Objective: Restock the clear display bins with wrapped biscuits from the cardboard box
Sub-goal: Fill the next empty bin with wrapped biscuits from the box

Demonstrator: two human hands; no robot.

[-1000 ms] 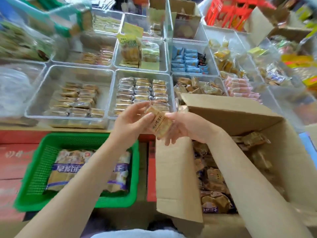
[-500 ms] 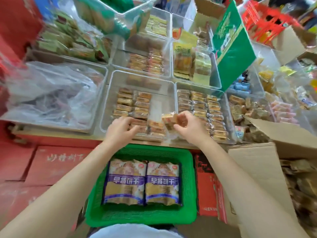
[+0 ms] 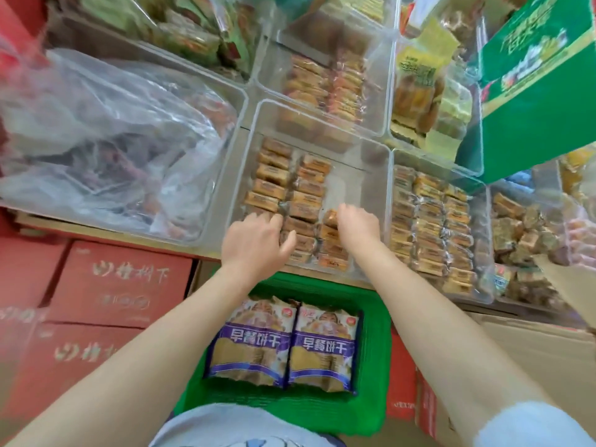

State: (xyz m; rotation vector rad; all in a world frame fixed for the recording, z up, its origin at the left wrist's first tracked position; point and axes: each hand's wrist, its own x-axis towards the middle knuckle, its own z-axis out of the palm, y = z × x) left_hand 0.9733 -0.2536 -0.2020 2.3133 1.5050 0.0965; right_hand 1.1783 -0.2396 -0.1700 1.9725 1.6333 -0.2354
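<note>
A clear display bin (image 3: 358, 162) in the middle holds rows of brown wrapped biscuits (image 3: 274, 180) along its left and front; its right part is bare. My left hand (image 3: 258, 237) rests with its fingers on the packets at the bin's front left. My right hand (image 3: 359, 225) is over the front right row, fingers curled round a wrapped biscuit (image 3: 330, 217) that touches the packets below. Only a flap of the cardboard box (image 3: 554, 356) shows at the lower right edge.
A full clear bin (image 3: 432, 227) of similar biscuits adjoins on the right. On the left a bin holds a crumpled plastic bag (image 3: 106, 150). Below my arms stands a green basket (image 3: 371, 398) with two purple packs. Red cartons (image 3: 106, 285) lie left, a green box (image 3: 532, 91) upper right.
My view swung left from the cardboard box to the bin. Both hands carried packets from above the box into the bin and lowered onto its front rows.
</note>
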